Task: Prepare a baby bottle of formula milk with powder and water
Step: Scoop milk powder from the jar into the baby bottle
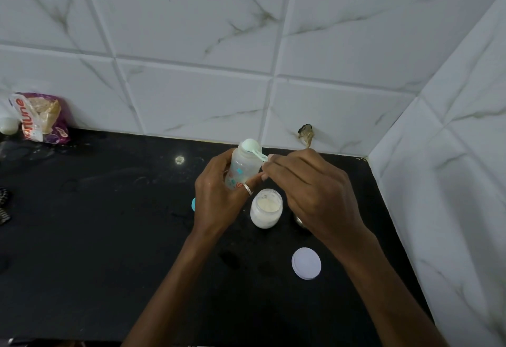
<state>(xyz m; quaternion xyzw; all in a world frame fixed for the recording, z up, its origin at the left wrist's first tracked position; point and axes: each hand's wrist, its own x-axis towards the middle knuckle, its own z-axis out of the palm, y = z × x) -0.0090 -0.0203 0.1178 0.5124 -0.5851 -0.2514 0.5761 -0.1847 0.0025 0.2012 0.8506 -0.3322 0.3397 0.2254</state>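
Observation:
My left hand [219, 198] grips a clear baby bottle [243, 167] with coloured prints, held tilted above the black counter [109, 223]. My right hand [312, 193] pinches the handle of a pale green scoop [253, 148], whose bowl is turned over the bottle's open mouth. Just below the hands stands an open jar of white formula powder [266, 207]. Its white round lid [306, 263] lies flat on the counter to the front right. A bit of a blue part [193, 204] shows behind my left hand.
White marble-look tiled walls [451, 155] close the counter at the back and right. A purple food packet [41, 118] leans on the back wall at far left, beside a small white object [8, 125]. A metal item [299, 220] is partly hidden under my right hand.

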